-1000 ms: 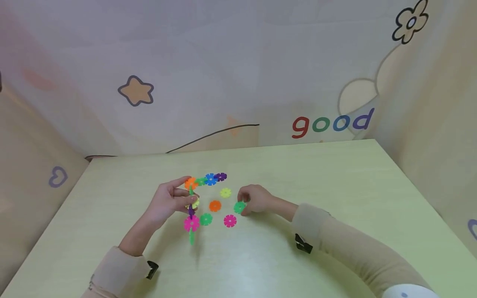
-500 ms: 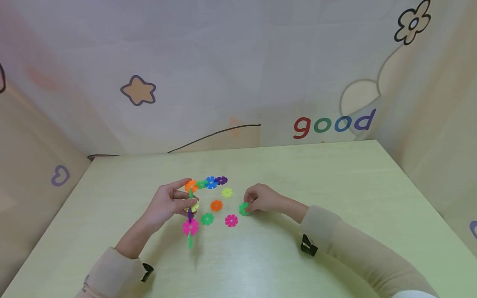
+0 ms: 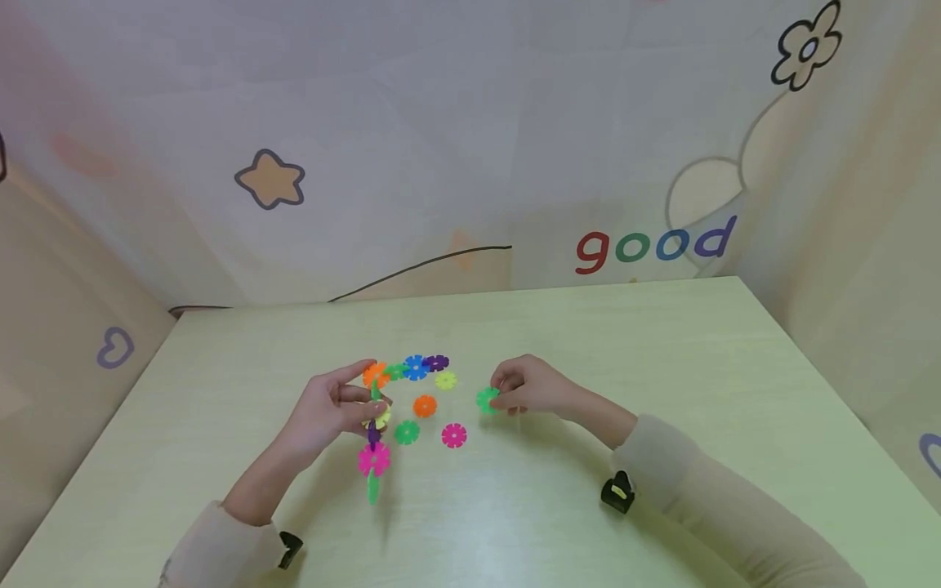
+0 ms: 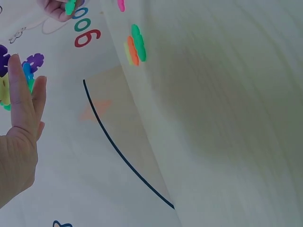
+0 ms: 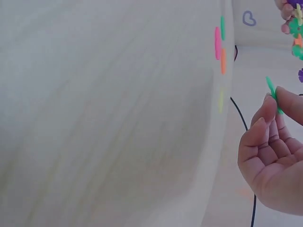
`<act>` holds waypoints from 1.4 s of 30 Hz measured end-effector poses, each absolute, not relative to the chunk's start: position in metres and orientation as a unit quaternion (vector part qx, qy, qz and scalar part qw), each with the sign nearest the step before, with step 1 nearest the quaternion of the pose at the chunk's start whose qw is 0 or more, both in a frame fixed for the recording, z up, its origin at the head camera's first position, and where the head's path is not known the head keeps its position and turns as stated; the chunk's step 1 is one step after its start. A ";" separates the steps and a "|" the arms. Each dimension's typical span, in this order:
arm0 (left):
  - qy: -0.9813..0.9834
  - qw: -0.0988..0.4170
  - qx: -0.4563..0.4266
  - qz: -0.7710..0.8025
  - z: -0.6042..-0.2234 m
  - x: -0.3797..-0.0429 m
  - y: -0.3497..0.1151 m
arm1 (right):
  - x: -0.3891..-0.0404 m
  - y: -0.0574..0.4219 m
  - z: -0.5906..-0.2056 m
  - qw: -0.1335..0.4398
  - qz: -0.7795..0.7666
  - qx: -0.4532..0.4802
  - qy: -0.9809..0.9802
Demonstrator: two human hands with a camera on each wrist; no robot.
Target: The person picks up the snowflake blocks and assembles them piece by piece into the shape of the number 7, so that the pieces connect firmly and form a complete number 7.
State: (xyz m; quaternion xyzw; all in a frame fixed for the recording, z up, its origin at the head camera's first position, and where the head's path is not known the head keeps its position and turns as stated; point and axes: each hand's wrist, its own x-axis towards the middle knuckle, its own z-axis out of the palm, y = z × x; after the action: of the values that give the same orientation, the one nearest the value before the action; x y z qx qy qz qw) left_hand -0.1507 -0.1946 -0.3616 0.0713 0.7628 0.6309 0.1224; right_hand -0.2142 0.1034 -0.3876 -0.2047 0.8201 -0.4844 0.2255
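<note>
My left hand (image 3: 323, 416) pinches a chain of joined snowflake discs (image 3: 374, 460) near its yellow disc, thumb in front. The chain bends at an orange disc; one arm, green, blue and purple, points right, while the other hangs down through purple and pink to a green disc seen edge-on. To the right, my right hand (image 3: 540, 384) pinches a single green snowflake disc (image 3: 487, 400) between thumb and fingertips. In the right wrist view that green disc (image 5: 271, 90) is nearly edge-on, raised above the table and apart from the chain.
Between the hands, loose discs lie flat on the pale table (image 3: 559, 531): a yellow one (image 3: 445, 380), an orange one (image 3: 425, 406), a green one (image 3: 408, 433) and a pink one (image 3: 454, 435). A printed cloth curtain (image 3: 412, 147) stands behind the table's back edge.
My right hand has moved right and lifted with the green disc in its fingers. The chain in my left hand has shifted slightly down in the view; the loose discs stay put.
</note>
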 end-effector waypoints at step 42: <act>0.755 0.127 0.098 0.636 -0.362 -0.131 -0.176 | -0.190 0.100 -0.365 0.176 -0.609 -0.157 0.757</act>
State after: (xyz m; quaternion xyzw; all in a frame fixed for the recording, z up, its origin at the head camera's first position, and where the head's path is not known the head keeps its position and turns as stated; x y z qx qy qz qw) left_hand -0.1313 -0.1758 -0.3616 0.0984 0.7552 0.6356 0.1268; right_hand -0.1898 0.0996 -0.3648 -0.1573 0.7575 -0.6088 0.1757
